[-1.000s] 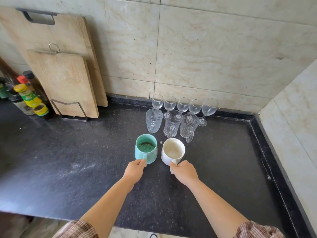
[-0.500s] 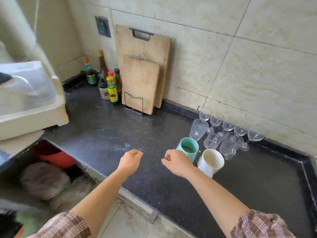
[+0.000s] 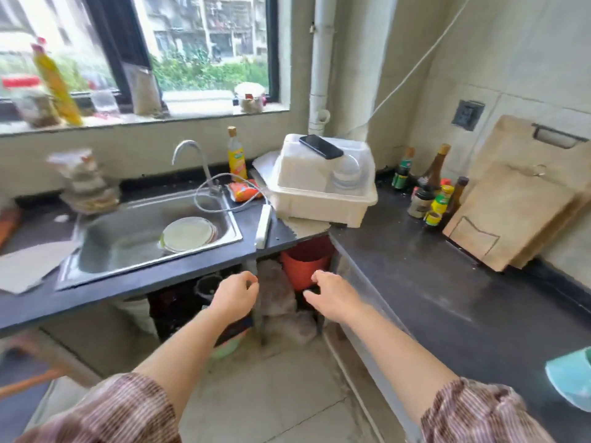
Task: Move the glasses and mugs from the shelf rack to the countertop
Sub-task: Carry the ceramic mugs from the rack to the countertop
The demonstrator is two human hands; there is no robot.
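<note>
Only the teal mug (image 3: 572,377) shows among the moved pieces; it stands on the black countertop (image 3: 447,302) at the right edge of the view, cut off by the frame. The glasses and the white mug are out of view. My left hand (image 3: 235,295) hangs in the air in front of the counter corner, fingers loosely curled, holding nothing. My right hand (image 3: 332,297) is beside it, fingers spread, also holding nothing. A white covered dish rack (image 3: 323,187) with bowls inside stands at the counter corner.
A phone (image 3: 320,146) lies on the dish rack's lid. The steel sink (image 3: 150,238) holds plates, with a tap (image 3: 192,161) behind. Sauce bottles (image 3: 431,193) and two cutting boards (image 3: 518,199) stand against the right wall. A red bucket (image 3: 305,263) sits under the counter.
My view has swung left from the mugs and glasses to the sink and dish rack. Both hands let go of the mugs and now hang free in front of the counter corner.
</note>
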